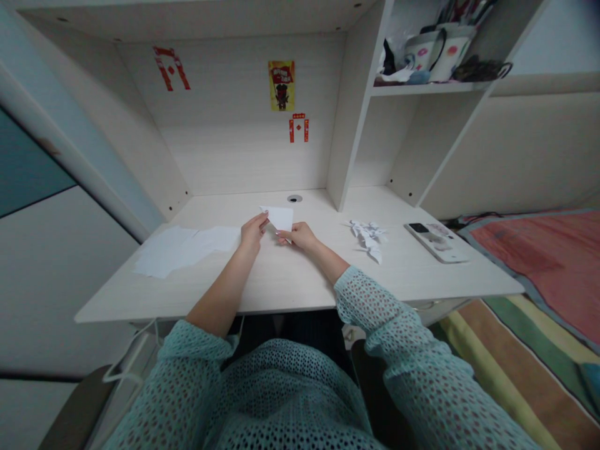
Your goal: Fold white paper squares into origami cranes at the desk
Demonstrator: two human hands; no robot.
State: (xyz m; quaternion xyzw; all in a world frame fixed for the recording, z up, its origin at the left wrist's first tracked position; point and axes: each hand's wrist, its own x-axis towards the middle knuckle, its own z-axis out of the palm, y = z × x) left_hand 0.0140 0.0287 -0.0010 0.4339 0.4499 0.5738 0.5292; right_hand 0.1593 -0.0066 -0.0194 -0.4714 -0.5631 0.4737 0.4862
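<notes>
From where I stand, the person in the teal openwork sweater (295, 400) has both hands up over the pale desk (290, 284), near its back edge. Between them is a small piece of white folded paper (282, 217), one corner pointing up to the left. The left hand (254, 229) pinches its left side with thumb and fingers close together; the right hand (302, 236) grips its lower edge, also narrow. On the left of the desk lie loose white sheets (180, 251), overlapping, their visible faces plain. To the right sits a small heap of folded white paper shapes (368, 237), thin points sticking out, and beyond it a phone (438, 242) lies back up, its pale case printed with pictures too blurred for me to read any brand. On the back panel, a yellow sticker (282, 94) carries a red banner with pale characters in two lines above a little dark figure; they look Chinese, but I can't make them out reliably. Two red door-shaped stickers, one at the upper left (163, 54) and one just below the yellow one (299, 116), bear tiny marks I can't read. On the upper right shelf (429, 89), cups (450, 53) show pinkish and coloured prints.
</notes>
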